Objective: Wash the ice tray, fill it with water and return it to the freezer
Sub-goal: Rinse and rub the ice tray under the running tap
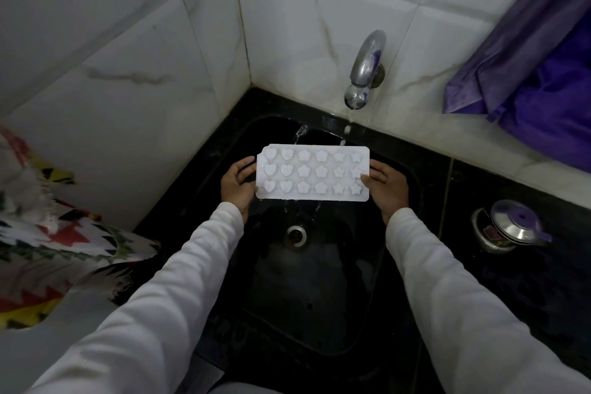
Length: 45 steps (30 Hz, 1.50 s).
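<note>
Tray point(312, 173), white, is held above the black sink point(323, 304) with its long sides running 9 to 3 o'clock. It has three rows of six moulds: hearts toward 9 o'clock, flowers in the middle, stars toward 3 o'clock.

The left hand point(238, 184) grips the short end at 9 o'clock, fingers curled round the edge. The right hand point(388, 185) grips the end at 3 o'clock, thumb pressed on the top face by the near corner, fingers underneath. Both arms wear white sleeves point(447, 281).

At 1 o'clock from the tray a steel tap point(364, 70) sticks out of the tiled wall point(160, 41). Its water point(347, 130) falls to the tray's far edge near the star end. Drops and thin trickles hang off the near edge, at 6 o'clock. Further along 6 o'clock sits the drain point(296, 234) in the sink floor.

On the black counter point(511, 291), at 4 o'clock, stands a steel pot point(508, 227) with a purple knob on its lid. A purple cloth point(537, 57) hangs at 2 o'clock. A patterned cloth point(48, 233) lies at 8 o'clock.
</note>
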{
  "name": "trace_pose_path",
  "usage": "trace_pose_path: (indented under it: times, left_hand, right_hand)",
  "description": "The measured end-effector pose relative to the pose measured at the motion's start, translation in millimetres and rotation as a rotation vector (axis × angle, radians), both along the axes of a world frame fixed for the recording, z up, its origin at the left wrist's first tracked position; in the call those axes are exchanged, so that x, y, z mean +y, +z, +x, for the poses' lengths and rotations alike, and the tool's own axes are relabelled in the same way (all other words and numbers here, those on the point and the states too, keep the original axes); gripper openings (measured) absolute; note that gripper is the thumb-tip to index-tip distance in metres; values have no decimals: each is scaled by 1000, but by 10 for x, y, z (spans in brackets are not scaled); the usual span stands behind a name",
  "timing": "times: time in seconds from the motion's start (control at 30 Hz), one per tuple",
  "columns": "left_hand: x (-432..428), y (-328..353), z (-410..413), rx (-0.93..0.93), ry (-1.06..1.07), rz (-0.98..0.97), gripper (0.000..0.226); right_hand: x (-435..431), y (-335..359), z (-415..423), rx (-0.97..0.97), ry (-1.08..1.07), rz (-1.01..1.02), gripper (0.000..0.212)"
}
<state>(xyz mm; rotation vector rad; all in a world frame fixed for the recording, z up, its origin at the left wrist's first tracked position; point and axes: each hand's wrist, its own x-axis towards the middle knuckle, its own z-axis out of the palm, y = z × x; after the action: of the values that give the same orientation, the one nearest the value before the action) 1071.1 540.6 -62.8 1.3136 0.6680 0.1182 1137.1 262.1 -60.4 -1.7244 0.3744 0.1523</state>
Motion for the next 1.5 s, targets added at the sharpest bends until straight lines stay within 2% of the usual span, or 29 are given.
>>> trace_pose_path:
  times: [0.53,0.7,0.93,1.2,1.5]
  left_hand:
    - [279,-212,-124,58,88,12,57]
    - [226,-244,-106,80,116,-40,37]
    - [-23,-199,-89,82,-5,38,25]
    - [-264,-101,61,77,-71,141,18]
    - [-415,20,377,71,-114,235,26]
  right_hand:
    - [234,-14,-60,2,136,-48,43]
    - [167,-41,-110,14,87,-69,39]
    - [-34,-44,-210,7,-20,-71,34]
    - [-197,-51,-191,-83,-122,-85,30]
    - [-316,64,-4,-124,-192,-106,32]
